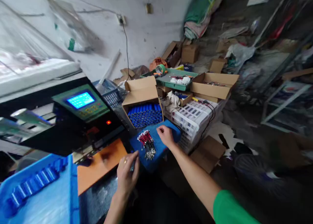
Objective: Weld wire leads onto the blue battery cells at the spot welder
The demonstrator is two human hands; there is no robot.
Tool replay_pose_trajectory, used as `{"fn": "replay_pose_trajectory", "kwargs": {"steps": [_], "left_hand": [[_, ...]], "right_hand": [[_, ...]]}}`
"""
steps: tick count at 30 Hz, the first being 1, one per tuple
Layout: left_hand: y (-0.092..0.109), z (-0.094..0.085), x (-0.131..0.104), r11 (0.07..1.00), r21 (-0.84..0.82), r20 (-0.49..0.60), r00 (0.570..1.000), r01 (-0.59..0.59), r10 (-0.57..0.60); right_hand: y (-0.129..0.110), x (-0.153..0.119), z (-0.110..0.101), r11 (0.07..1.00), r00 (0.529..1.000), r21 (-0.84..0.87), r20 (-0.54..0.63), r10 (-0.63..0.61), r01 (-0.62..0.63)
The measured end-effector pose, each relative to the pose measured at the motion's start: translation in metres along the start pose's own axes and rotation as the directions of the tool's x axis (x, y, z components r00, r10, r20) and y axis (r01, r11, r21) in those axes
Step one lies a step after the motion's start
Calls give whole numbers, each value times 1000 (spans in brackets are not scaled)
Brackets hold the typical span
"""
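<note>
Blue surface (160, 149) under thin red-and-black wires (148, 144)

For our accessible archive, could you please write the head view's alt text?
A person's left hand and right hand flank red and black wires on a blue surface, near a cardboard box of blue cylinders and a machine with a lit screen.

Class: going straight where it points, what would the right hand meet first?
The right hand would probably meet the open brown cardboard box of blue cylinders, though depth is unclear.
</note>
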State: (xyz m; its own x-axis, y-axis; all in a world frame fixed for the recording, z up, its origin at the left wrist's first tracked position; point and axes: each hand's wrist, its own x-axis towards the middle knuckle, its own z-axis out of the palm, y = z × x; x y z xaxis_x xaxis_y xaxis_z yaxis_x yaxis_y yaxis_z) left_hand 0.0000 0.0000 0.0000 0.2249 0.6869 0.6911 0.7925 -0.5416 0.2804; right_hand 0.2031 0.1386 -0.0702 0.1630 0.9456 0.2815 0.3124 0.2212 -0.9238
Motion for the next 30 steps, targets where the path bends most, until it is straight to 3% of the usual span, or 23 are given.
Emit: {"fn": "replay_pose_trajectory", "kwargs": {"steps": [3,6,13,17,20,24,27,30], "left_hand": [[-6,-12,-49,995,8,-14,995,95,-95],[-13,-12,-79,978,5,-20,978,207,-207],[-20,-2,-88,952,-29,-10,952,306,-307],[-20,-1,-91,947,-36,-24,947,319,-320],[-21,1,-94,945,-23,-16,945,326,-326],[-22,3,-95,941,-17,-7,941,337,-337],[-23,3,-95,939,-19,-7,940,342,-342],[-24,4,-96,939,-23,-12,940,342,-342]], "right_hand": [[-8,-2,-2,991,997,-129,71,-10,19],[-21,1,4,969,988,-249,150,31,8],[-52,19,34,865,929,-501,305,210,-31],[-52,18,42,830,935,-555,258,243,-62],[-41,18,43,876,951,-473,218,219,-93],[-25,21,38,971,944,-197,270,187,-136],[-23,22,33,982,934,-80,305,187,-170],[-27,21,26,947,907,99,332,258,-306]]}}
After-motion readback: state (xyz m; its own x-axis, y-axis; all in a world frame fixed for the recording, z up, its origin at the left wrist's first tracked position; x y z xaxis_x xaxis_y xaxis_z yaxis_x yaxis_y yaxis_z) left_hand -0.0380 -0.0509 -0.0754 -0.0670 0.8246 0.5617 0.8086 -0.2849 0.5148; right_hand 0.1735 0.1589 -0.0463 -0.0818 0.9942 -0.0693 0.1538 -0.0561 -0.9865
